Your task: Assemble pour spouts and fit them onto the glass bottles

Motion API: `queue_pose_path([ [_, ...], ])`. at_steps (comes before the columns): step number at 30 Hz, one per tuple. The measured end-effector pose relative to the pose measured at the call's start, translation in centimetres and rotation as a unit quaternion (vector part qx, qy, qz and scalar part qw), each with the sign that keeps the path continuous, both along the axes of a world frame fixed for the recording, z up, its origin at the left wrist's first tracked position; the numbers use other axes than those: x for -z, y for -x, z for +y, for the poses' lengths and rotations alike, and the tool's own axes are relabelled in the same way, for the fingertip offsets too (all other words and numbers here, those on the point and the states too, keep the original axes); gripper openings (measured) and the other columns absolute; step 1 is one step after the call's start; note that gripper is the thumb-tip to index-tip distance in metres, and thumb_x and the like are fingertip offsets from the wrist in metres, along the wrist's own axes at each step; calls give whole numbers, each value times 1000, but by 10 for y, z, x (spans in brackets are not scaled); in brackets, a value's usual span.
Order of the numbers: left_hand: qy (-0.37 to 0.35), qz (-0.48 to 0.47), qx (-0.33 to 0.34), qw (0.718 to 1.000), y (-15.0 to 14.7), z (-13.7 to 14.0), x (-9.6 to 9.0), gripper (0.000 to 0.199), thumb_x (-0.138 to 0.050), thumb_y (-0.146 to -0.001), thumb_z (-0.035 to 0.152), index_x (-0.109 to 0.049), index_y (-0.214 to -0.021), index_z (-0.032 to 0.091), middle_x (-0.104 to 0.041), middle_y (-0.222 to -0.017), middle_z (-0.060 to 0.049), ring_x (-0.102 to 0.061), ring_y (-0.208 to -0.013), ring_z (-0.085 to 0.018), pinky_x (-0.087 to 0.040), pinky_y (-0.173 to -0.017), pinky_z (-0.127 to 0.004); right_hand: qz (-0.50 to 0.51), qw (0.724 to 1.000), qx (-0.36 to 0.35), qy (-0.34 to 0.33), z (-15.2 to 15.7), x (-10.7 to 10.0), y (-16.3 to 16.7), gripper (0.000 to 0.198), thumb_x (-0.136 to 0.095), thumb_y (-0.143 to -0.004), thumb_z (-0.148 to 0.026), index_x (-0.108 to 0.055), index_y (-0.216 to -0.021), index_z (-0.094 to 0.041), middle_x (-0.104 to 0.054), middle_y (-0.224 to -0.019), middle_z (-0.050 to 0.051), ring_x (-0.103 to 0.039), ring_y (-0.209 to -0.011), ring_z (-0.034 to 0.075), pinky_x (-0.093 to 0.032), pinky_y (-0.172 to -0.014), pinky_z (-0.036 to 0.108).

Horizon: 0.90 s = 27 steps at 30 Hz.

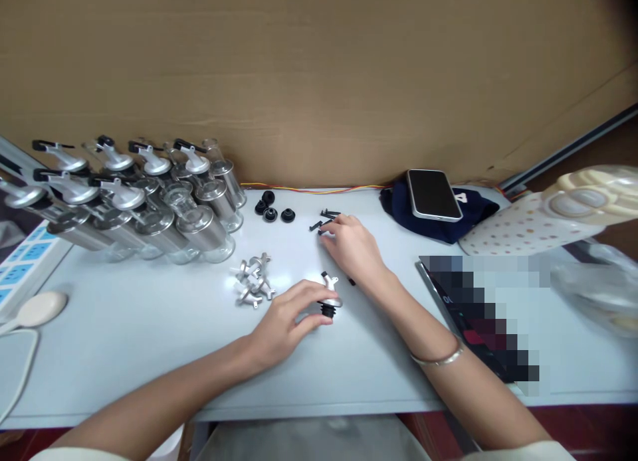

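My left hand (292, 315) grips a silver pour spout (329, 293) between thumb and fingers. The spout stands upright, its black ribbed stopper (327, 311) at the bottom. Farther back, my right hand (351, 245) pinches a small black flip lever (321, 232) at its fingertips, mostly covered by the fingers. More black levers (329, 214) lie just beyond it, and another dark piece (351, 281) shows under the right wrist. Left of my left hand is a loose pile of silver spout tops (254, 281). Several black rubber stoppers (288, 214) sit behind that pile.
Glass bottles (202, 232) with metal sleeves crowd the left side, several topped with spouts. A power strip (27, 265) lies at the left edge. On the right are a phone (434, 194) on dark cloth (393, 205), a dotted white container (508, 225) and a partly blurred dark flat item (438, 295).
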<state>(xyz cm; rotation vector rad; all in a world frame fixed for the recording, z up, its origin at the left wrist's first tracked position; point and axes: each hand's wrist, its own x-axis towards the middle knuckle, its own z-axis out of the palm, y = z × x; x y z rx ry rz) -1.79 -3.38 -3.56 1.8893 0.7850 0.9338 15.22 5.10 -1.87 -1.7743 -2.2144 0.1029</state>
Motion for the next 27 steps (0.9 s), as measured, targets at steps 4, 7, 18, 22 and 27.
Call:
queue_pose_path([
  [4,16,-7,-23,1000,-1,2,0,24,-61,-88,17,-63,-111,23,-66,-108,-8,-63,-104,-20,-53,-90,-37,2,1000,-15,12,-1,4,1,16,-58,-86,-12,-73,-91,-16,-68,-97,12,-57,-97,28,-46,-76,34],
  [7,21,-12,-41,999,-1,2,1,24,-61,-87,17,-64,-110,22,-67,-108,-8,-62,-105,-21,-53,-89,-35,13,1000,-20,13,-4,5,-1,15,-58,-85,-13,-72,-90,-17,-67,-95,11,-57,-94,27,-47,-76,34],
  [18,9,-22,-59,998,-1,2,0,24,-63,-87,17,-64,-110,22,-68,-104,-7,-64,-101,-20,-53,-88,-34,54,993,-103,18,-6,11,0,29,-51,-93,-15,-67,-117,-17,-66,-103,11,-56,-98,26,-47,-84,37],
  [22,18,-11,-61,998,-2,2,-1,23,-62,-86,18,-65,-109,22,-68,-105,-8,-64,-99,-20,-54,-87,-34,77,989,-122,37,-7,9,-1,15,-59,-88,-14,-74,-87,-16,-69,-89,9,-59,-90,23,-48,-80,33],
  [27,54,-9,-73,996,-2,2,2,28,-62,-85,18,-62,-112,21,-65,-111,-9,-62,-100,-20,-54,-85,-32,108,987,-103,54,-14,5,-10,16,-61,-81,-4,-70,-80,-17,-69,-77,3,-63,-74,17,-47,-69,27],
])
